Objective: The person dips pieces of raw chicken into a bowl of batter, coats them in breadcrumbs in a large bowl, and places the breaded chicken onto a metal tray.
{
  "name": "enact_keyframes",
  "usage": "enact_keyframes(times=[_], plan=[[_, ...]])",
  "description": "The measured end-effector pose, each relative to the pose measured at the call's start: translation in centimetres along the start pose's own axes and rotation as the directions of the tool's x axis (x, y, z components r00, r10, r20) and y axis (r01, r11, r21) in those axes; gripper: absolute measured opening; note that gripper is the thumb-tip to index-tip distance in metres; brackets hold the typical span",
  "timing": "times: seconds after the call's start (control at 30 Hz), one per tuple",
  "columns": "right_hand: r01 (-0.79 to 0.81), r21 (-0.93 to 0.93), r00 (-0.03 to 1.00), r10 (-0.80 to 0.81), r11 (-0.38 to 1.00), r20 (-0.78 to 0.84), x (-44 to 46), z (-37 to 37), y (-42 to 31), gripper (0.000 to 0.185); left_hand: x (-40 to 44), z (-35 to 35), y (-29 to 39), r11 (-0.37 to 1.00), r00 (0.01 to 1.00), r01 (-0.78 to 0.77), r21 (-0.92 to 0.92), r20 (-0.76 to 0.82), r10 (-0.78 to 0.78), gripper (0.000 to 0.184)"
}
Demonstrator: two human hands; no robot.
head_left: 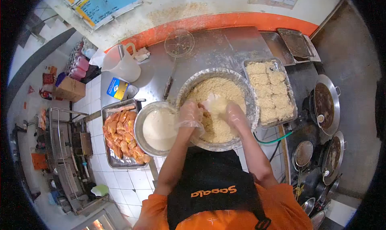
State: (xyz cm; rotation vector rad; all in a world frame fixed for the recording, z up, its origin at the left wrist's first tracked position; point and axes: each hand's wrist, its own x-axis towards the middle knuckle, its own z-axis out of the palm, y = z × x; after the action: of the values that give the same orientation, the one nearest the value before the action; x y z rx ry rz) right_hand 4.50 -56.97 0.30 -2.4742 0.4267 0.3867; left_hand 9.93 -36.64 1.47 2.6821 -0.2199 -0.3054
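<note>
A large metal bowl (184,85) holds pale crumbly flour coating (219,136). Both hands are inside it, in clear plastic gloves. My left hand (190,115) is at the bowl's left side with its fingers curled inward; what they grip, if anything, I cannot make out. My right hand (236,116) reaches down into the coating on the right, its fingertips buried. Between the hands lies a whiter patch of flour (214,100). Touching the bowl on the left is a smaller bowl of milky white liquid (158,129). Farther left, raw chicken pieces (122,129) fill a metal tray (116,162).
A tray of coated pieces (270,91) stands right of the bowl. Behind are a round wire strainer (179,44), a white pitcher (122,67) and a yellow-and-blue packet (118,88). Pans of dark oil (325,103) sit at the far right, near a green hose (273,141).
</note>
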Motion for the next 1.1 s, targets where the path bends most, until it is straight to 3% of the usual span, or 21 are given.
enact_keyframes(times=[0.1,0.2,0.23,0.3,0.4,0.5,0.57,0.6,0.63,0.7,0.73,0.8,0.83,0.87,0.93,0.97,1.03,1.1], plan=[[0.009,-0.066,0.997,-0.003,0.998,0.082,-3.0,-4.1,-3.7,0.052,1.4,5.2,-3.8,0.996,1.000,0.017,-0.084,0.026,-0.015,0.021],[-0.063,-0.211,0.981,0.100,0.975,0.167,-0.1,1.1,-1.5,0.051,1.0,2.9,-1.9,0.987,0.989,0.144,-0.075,0.042,-0.142,0.018],[-0.009,-0.155,0.987,0.033,0.988,0.155,0.5,1.5,-1.1,0.050,0.7,1.6,-0.6,0.979,0.980,0.196,-0.057,0.043,-0.194,0.017],[0.106,-0.045,0.986,-0.099,0.993,0.135,1.2,1.9,-0.7,0.049,0.9,2.8,-1.2,0.994,0.993,0.111,-0.021,0.034,-0.110,0.019],[0.168,-0.093,0.965,-0.145,0.981,0.219,-0.5,-1.2,-1.9,0.037,-0.3,1.0,-0.5,0.989,0.993,-0.117,0.092,0.022,0.115,0.031],[-0.117,0.095,0.988,0.105,0.989,0.116,1.4,1.2,-3.1,0.036,-0.6,4.1,-0.8,0.872,0.894,-0.424,0.246,-0.043,0.447,0.045],[0.031,-0.054,0.997,-0.027,0.998,0.075,-0.5,-2.1,-5.2,0.048,-0.8,6.8,-1.5,0.819,0.864,-0.467,0.334,-0.023,0.502,0.052],[0.103,-0.126,0.993,-0.096,0.987,0.062,-1.3,-3.1,-5.9,0.056,-1.0,7.5,-1.7,0.826,0.891,-0.427,0.367,0.014,0.454,0.055],[0.241,-0.240,0.963,-0.262,0.940,-0.058,0.2,0.0,-3.8,0.056,-1.1,7.7,-1.8,0.828,0.912,-0.391,0.402,0.051,0.406,0.057],[0.419,-0.503,0.773,-0.587,0.756,-0.240,4.8,8.1,1.7,0.058,-1.6,3.2,0.8,0.829,0.918,-0.385,0.406,0.261,0.299,0.059],[0.407,-0.605,0.786,-0.600,0.684,-0.150,4.0,7.2,1.4,0.057,-2.1,1.7,1.9,0.831,0.902,-0.381,0.405,0.362,0.237,0.060],[0.390,-0.776,0.803,-0.595,0.496,0.023,2.7,4.3,-0.2,0.056,-1.6,4.4,-0.7,0.777,0.902,-0.429,0.461,0.163,0.401,0.059],[0.373,-0.598,0.911,-0.401,0.709,0.093,1.9,1.0,-2.3,0.056,-1.8,5.4,-1.9,0.757,0.881,-0.438,0.486,0.063,0.469,0.058],[0.272,-0.401,0.957,-0.202,0.875,0.208,1.5,-3.5,-5.1,0.056,-2.3,3.6,-1.2,0.833,0.911,-0.412,0.369,0.163,0.379,0.056],[0.149,-0.233,0.975,-0.103,0.961,0.198,2.4,-4.3,-4.8,0.059,-2.5,-2.3,1.1,0.944,0.901,-0.297,0.142,0.368,0.229,0.052],[0.196,-0.269,0.981,-0.190,0.943,0.048,4.0,-1.1,-1.3,0.060,-2.1,-2.6,0.8,0.960,0.920,-0.268,0.082,0.318,0.229,0.050],[0.198,-0.266,0.979,-0.204,0.943,0.004,3.9,-0.3,-1.5,0.065,-2.5,-2.7,-0.5,0.977,0.946,-0.211,-0.035,0.246,0.213,0.047],[0.106,-0.198,0.979,-0.068,0.974,0.191,5.0,-0.5,-3.1,0.072,-2.3,-2.8,-1.9,0.951,0.967,-0.117,-0.287,0.187,0.176,0.046]])
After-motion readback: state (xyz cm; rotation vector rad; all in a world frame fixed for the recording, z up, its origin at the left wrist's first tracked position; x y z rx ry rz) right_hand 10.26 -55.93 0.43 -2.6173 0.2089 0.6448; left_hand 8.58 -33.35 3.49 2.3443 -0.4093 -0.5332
